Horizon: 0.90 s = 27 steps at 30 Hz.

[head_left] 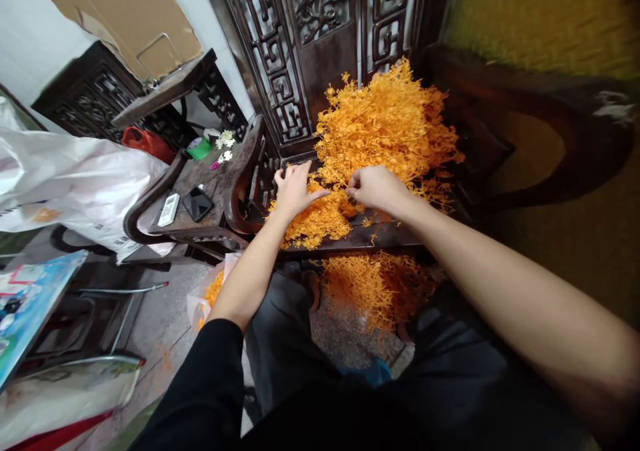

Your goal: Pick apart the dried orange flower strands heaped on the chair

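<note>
A large heap of orange plastic-looking sprigs point(385, 124) stands on the dark carved wooden bench point(345, 243). In front and to its left lies a lower pile of small orange pieces point(320, 221). My left hand point(296, 190) is over that lower pile, fingers spread and thumb stretched to the right, with nothing in it. Close by on the right, my right hand point(373, 188) is closed in a pinch at the front edge of the large heap. What its fingertips hold is too small to make out.
More orange sprigs point(380, 288) lie below the bench front, between my knees. On the left side table point(215, 171) are a black phone point(198, 203), a white device point(169, 210) and green tape point(199, 148). White bags point(75, 178) bulge at far left.
</note>
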{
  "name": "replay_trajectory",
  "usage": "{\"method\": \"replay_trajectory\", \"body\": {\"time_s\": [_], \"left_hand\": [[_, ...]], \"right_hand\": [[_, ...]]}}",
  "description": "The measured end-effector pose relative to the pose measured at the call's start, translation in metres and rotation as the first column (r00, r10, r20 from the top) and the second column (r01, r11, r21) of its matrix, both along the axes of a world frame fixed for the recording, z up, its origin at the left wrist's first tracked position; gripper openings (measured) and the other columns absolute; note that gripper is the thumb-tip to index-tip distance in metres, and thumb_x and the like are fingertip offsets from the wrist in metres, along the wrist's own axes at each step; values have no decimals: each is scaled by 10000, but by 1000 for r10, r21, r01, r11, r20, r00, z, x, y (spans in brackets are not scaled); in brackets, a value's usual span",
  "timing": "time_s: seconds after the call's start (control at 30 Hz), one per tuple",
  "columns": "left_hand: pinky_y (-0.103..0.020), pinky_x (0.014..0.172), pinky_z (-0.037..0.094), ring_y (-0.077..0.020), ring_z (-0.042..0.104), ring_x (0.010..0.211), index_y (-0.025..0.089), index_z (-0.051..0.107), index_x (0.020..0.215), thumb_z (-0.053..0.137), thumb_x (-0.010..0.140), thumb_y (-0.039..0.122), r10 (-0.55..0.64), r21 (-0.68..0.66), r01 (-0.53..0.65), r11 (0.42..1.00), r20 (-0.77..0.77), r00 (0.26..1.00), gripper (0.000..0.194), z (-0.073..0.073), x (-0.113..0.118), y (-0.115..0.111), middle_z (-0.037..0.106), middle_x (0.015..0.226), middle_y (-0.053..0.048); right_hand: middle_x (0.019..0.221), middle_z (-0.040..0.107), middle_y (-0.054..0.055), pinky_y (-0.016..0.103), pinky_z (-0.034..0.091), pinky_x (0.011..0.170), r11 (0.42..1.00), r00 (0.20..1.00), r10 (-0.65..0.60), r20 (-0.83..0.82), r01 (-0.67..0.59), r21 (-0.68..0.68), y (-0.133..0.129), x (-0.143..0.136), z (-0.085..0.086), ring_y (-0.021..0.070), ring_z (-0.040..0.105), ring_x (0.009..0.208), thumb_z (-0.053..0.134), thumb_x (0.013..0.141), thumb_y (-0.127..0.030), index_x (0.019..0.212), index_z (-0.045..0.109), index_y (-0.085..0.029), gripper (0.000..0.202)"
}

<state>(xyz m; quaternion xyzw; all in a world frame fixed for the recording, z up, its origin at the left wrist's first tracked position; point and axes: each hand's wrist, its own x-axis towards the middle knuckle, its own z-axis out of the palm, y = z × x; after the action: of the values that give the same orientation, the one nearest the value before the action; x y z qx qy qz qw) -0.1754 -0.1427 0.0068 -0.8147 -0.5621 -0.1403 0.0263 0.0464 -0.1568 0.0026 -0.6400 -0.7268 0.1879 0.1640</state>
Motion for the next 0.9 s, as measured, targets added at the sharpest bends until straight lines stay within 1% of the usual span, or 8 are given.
{"method": "replay_trajectory", "body": {"time_s": [0.2, 0.33, 0.47, 0.57, 0.67, 0.77, 0.83, 0.9], "left_hand": [[-327, 1075, 505, -164, 727, 1171, 201, 625, 1351, 589, 1005, 210, -39, -112, 103, 988, 468, 883, 347, 7, 19, 1, 774, 1277, -92], [-287, 993, 558, -144, 742, 1099, 198, 688, 1208, 574, 1005, 212, 44, 5, -56, 998, 562, 826, 233, 27, 12, 1, 794, 1193, -73], [-283, 973, 553, -149, 714, 1098, 214, 705, 1205, 528, 1045, 300, 129, 135, -211, 968, 455, 881, 254, 40, -9, -5, 757, 1283, -75], [-293, 993, 525, -178, 700, 1095, 195, 760, 1043, 605, 998, 254, 23, 58, -35, 998, 199, 980, 173, 27, -12, -5, 755, 1242, -90], [-370, 1034, 486, -243, 684, 1126, 209, 787, 1010, 589, 988, 214, -31, -73, 28, 997, -42, 999, 200, 10, -3, 2, 764, 1172, -110], [-483, 1140, 389, -325, 577, 1316, 210, 799, 1036, 599, 984, 232, -67, -103, 55, 993, -108, 992, 209, 7, 8, -1, 707, 1363, -125], [-524, 1177, 336, -359, 480, 1418, 208, 774, 1167, 571, 1010, 272, -119, -82, 110, 991, -113, 986, 264, 10, 14, -14, 605, 1516, -120], [-506, 1175, 346, -345, 503, 1399, 206, 705, 1317, 494, 1055, 311, -166, -94, 160, 983, -60, 984, 352, 14, 20, -36, 608, 1482, -133]], "right_hand": [[905, 794, 96, 342, 534, 791, 999, 999, 32, 9, -32, 19, -6, -10, 5, 247, 729, 860, 682, 862, -283, 947, 820, -222, 174], [949, 785, 166, 410, 553, 820, 994, 992, -69, 106, 59, 97, -4, 2, 10, 321, 736, 940, 683, 799, -198, 980, 818, -168, 227], [896, 778, 190, 422, 557, 813, 976, 968, -215, 130, 208, 70, 2, 32, 13, 349, 741, 948, 696, 772, -147, 922, 816, -134, 193], [856, 780, 135, 387, 545, 847, 971, 972, -231, -51, 234, 53, 2, 43, 16, 287, 739, 902, 715, 819, -174, 888, 810, -166, 117], [826, 776, 112, 366, 537, 834, 979, 972, -193, -131, 199, 34, -1, 40, 19, 251, 727, 844, 740, 850, -211, 840, 796, -166, 72], [866, 785, 125, 331, 517, 844, 981, 970, -189, -150, 194, 13, -7, 39, 23, 228, 733, 883, 747, 865, -204, 856, 801, -110, 109], [923, 787, 141, 303, 486, 851, 977, 965, -205, -164, 211, 16, -15, 42, 27, 210, 736, 949, 719, 893, -225, 917, 807, -47, 199], [964, 782, 145, 299, 459, 841, 975, 961, -212, -180, 220, 26, -24, 49, 33, 205, 730, 994, 684, 915, -263, 993, 804, -15, 286]]}}
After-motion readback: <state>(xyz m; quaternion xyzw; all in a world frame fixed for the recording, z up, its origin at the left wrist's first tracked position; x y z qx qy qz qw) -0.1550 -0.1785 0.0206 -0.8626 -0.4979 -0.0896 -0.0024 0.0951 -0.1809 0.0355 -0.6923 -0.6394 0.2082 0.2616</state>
